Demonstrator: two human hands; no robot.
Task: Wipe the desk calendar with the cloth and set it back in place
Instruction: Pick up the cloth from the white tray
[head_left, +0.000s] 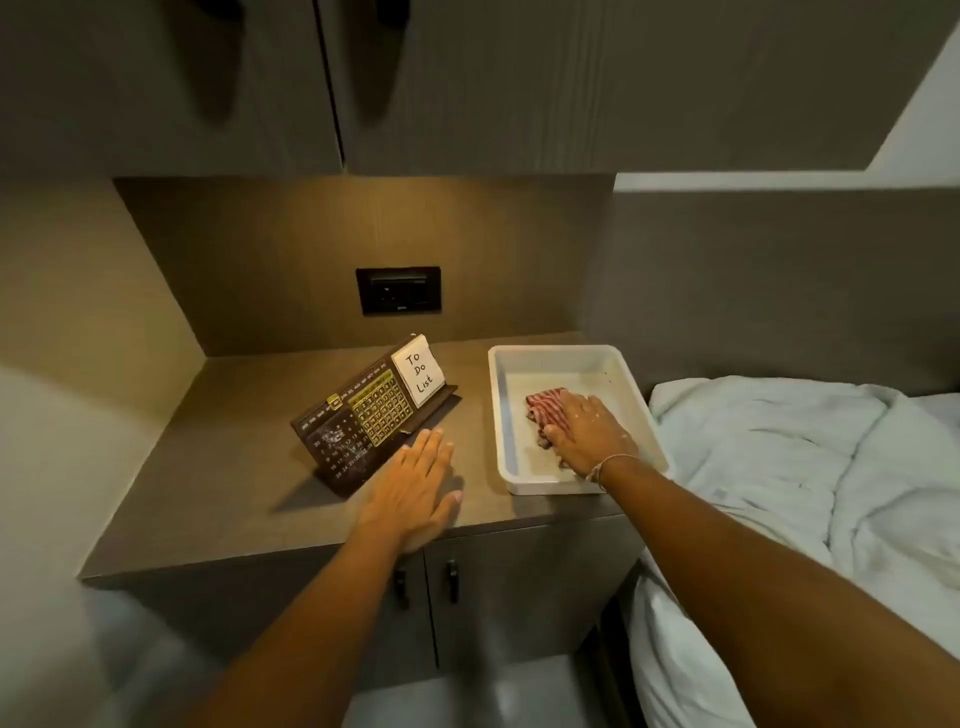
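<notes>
Flat and open near the worktop's (234, 499) front edge, my left hand (415, 483) lies just before the desk calendar (363, 415); my right hand (587, 431) presses the striped cloth (543, 408) inside the white tray (639, 400).

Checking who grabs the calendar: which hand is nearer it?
Left. The left hand lies flat beside the calendar; the right hand rests on the cloth.

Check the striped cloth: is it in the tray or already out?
In. The striped cloth lies bunched on the floor of the white tray, with the right hand resting on it.
</notes>
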